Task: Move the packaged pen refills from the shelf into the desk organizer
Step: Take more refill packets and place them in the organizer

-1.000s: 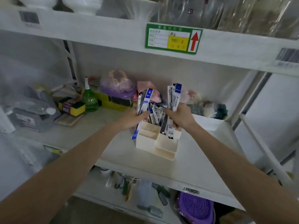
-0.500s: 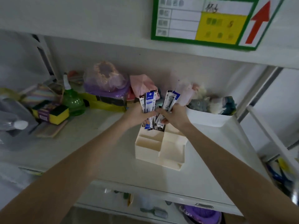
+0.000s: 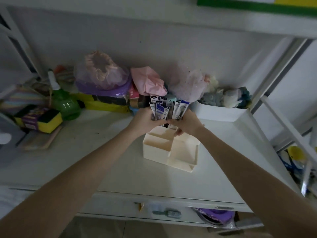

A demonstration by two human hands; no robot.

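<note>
step: seat pen refills (image 3: 169,109) upright in desk organizer (image 3: 171,148) rear slot | left hand (image 3: 145,120) grips packs, right hand (image 3: 187,123) grips packs | tip: lower together, release only once bottomed

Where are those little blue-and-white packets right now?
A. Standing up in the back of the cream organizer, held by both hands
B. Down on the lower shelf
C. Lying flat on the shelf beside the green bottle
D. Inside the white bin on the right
A. The refill packets stand upright at the rear of the cream organizer, with the left hand and right hand gripping them from either side.
</note>
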